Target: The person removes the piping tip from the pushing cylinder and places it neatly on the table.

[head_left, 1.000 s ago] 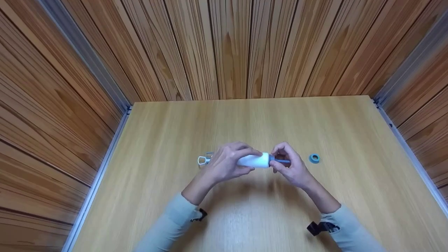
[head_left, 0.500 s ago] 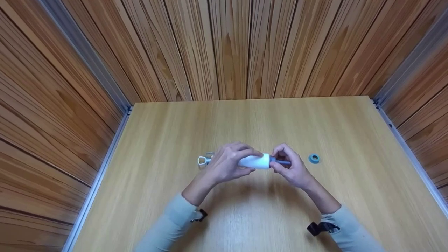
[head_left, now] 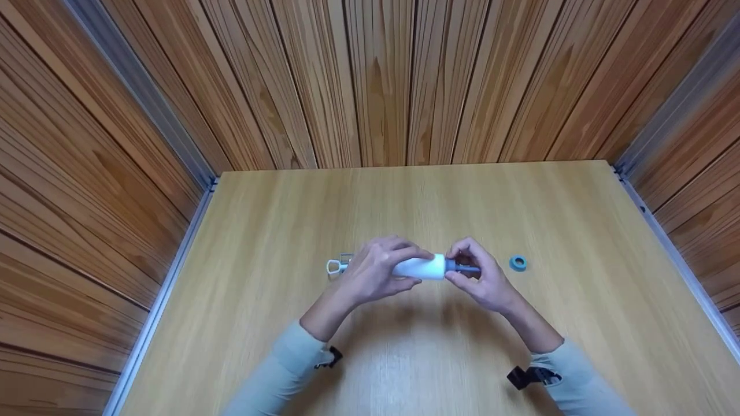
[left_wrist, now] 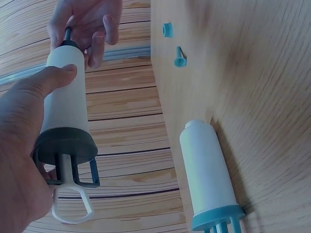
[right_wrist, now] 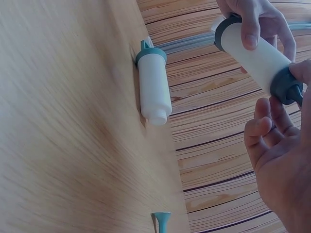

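My left hand point(head_left: 378, 268) grips the white barrel of a syringe point(head_left: 421, 267), which lies sideways in the air above the table. Its dark teal collar point(left_wrist: 67, 141) carries finger loops, and a white ring-handled plunger point(left_wrist: 64, 167) sticks out behind it. At the other end, my right hand point(head_left: 480, 277) pinches the dark teal nozzle cap point(right_wrist: 285, 86) between thumb and fingertips. The thin nozzle points toward my right palm. A second white syringe point(left_wrist: 209, 167) with a lighter teal collar lies on the table, mostly hidden under my left hand in the head view.
To the right of my right hand, a small teal ring point(head_left: 518, 263) lies on the wooden table point(head_left: 416, 202). Near it in the left wrist view is a loose teal nozzle point(left_wrist: 180, 59). Wood-panelled walls point(head_left: 381, 81) close off the back and sides.
My right thumb and fingers have shifted slightly around the nozzle cap. The left hand and the syringe stay nearly in place.
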`<state>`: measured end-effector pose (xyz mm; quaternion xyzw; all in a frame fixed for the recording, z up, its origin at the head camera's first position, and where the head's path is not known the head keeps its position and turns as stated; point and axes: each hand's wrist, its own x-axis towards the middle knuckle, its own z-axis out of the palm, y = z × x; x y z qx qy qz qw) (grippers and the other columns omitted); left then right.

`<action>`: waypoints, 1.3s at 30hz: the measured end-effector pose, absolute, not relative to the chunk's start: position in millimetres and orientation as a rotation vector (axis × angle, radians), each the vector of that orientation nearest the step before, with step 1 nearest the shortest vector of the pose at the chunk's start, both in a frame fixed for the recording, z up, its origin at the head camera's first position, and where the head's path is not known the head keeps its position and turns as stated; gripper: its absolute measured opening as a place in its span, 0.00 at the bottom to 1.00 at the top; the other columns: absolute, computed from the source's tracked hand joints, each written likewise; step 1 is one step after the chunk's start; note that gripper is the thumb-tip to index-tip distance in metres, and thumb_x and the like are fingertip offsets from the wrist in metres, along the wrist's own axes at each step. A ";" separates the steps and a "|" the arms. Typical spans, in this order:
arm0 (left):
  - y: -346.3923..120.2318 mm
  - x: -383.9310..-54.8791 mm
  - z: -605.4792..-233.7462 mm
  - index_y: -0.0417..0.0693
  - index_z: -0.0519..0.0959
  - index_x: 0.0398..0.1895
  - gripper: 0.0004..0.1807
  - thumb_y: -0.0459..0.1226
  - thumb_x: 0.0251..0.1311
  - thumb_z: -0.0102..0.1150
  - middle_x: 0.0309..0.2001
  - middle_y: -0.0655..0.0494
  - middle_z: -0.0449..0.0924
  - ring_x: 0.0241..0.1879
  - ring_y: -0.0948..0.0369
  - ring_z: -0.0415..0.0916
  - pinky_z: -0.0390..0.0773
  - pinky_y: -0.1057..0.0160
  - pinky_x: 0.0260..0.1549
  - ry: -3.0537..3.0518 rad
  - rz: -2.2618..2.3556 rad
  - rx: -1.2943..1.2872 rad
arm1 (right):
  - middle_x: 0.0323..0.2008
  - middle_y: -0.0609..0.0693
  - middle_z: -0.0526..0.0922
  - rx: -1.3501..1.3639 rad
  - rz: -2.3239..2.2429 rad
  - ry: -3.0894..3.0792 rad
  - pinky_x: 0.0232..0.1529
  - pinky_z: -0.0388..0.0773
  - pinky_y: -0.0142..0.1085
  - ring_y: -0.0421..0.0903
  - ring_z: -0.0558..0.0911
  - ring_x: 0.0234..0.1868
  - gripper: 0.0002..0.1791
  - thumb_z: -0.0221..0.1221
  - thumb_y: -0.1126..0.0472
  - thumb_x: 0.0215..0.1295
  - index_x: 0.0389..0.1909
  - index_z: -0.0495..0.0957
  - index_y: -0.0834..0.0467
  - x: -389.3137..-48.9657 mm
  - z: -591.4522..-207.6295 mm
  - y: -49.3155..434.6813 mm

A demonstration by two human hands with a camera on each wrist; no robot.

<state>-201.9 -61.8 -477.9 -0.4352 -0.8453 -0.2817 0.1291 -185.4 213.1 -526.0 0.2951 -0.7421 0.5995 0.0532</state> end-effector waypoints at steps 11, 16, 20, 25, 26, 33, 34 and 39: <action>-61.1 -198.8 -479.3 0.57 0.89 0.64 0.23 0.42 0.67 0.82 0.58 0.50 0.93 0.57 0.51 0.93 0.92 0.52 0.58 -2.476 -0.751 -1.248 | 0.37 0.37 0.83 0.883 1.895 -2.260 0.32 0.81 0.29 0.43 0.81 0.31 0.09 0.56 0.79 0.78 0.54 0.73 0.71 -187.5 -524.7 212.5; -61.9 -199.2 -478.0 0.57 0.89 0.64 0.23 0.42 0.67 0.82 0.58 0.50 0.93 0.57 0.50 0.92 0.92 0.51 0.58 -2.487 -0.771 -1.244 | 0.40 0.42 0.83 0.919 1.865 -2.254 0.36 0.83 0.28 0.36 0.82 0.36 0.12 0.60 0.78 0.76 0.55 0.73 0.71 -188.3 -523.8 213.3; -62.7 -199.1 -479.5 0.57 0.90 0.64 0.23 0.42 0.67 0.82 0.58 0.50 0.93 0.57 0.51 0.92 0.92 0.51 0.59 -2.496 -0.781 -1.243 | 0.45 0.47 0.83 0.916 1.831 -2.289 0.43 0.86 0.29 0.37 0.84 0.42 0.15 0.65 0.75 0.75 0.56 0.73 0.70 -186.6 -524.6 214.7; -62.7 -199.3 -479.8 0.57 0.90 0.64 0.23 0.42 0.67 0.82 0.58 0.49 0.93 0.56 0.51 0.93 0.92 0.52 0.58 -2.483 -0.784 -1.245 | 0.47 0.43 0.83 0.908 1.840 -2.298 0.44 0.87 0.30 0.37 0.85 0.43 0.16 0.64 0.77 0.73 0.57 0.72 0.71 -186.3 -523.7 214.5; -62.6 -199.5 -479.8 0.57 0.90 0.63 0.23 0.42 0.66 0.82 0.57 0.50 0.94 0.56 0.51 0.93 0.93 0.53 0.57 -2.474 -0.785 -1.248 | 0.47 0.42 0.83 0.916 1.853 -2.288 0.42 0.87 0.30 0.38 0.84 0.41 0.16 0.63 0.78 0.73 0.57 0.72 0.71 -186.7 -523.5 214.3; -62.0 -200.0 -481.2 0.56 0.91 0.61 0.22 0.41 0.64 0.84 0.54 0.50 0.94 0.52 0.52 0.94 0.93 0.53 0.53 -2.431 -0.768 -1.251 | 0.40 0.41 0.81 0.995 1.953 -2.206 0.29 0.82 0.32 0.45 0.79 0.29 0.09 0.51 0.80 0.80 0.55 0.71 0.73 -190.7 -526.3 213.6; -61.9 -199.8 -481.3 0.56 0.91 0.61 0.22 0.42 0.64 0.84 0.54 0.50 0.94 0.52 0.52 0.94 0.93 0.53 0.54 -2.433 -0.768 -1.250 | 0.39 0.40 0.81 0.996 1.954 -2.206 0.28 0.82 0.32 0.46 0.79 0.29 0.08 0.50 0.79 0.81 0.55 0.71 0.73 -190.8 -526.5 213.5; -61.8 -199.1 -481.4 0.56 0.91 0.61 0.22 0.42 0.65 0.84 0.55 0.50 0.94 0.54 0.51 0.94 0.93 0.53 0.55 -2.444 -0.771 -1.251 | 0.38 0.39 0.82 0.960 1.967 -2.217 0.30 0.83 0.32 0.40 0.81 0.32 0.07 0.52 0.79 0.81 0.55 0.71 0.73 -190.0 -526.3 214.0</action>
